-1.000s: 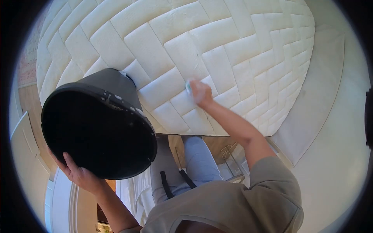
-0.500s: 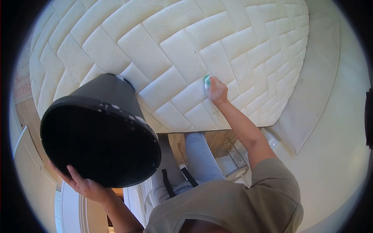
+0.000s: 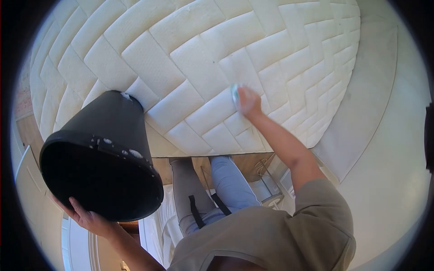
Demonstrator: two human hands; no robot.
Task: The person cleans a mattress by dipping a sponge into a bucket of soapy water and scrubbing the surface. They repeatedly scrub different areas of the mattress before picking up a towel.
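My left hand (image 3: 90, 220) grips the near rim of a large black bucket (image 3: 113, 115), thumb on the near side. The bucket is tilted, its wide dark end towards me and its narrow end against the mattress. White foam spots dot its upper rim. Over the quilted cream mattress (image 3: 156, 54), my right hand (image 3: 248, 100) is closed around a small green-and-white object (image 3: 235, 92), perhaps a sponge or brush. Motion blurs it, and the fingers hide most of it. It is at or just above the mattress surface.
A light grey padded panel (image 3: 361, 95) runs along the mattress's right side. My legs (image 3: 235, 180) are at its near edge. Beside them are a metal-framed stand (image 3: 271, 192) and wooden floor (image 3: 248, 161). White panelled furniture (image 3: 38, 189) stands at the left.
My left hand and the bucket have shifted left and slightly down in view. My right hand has moved slightly left and up with the green-and-white object. The view itself has shifted a little.
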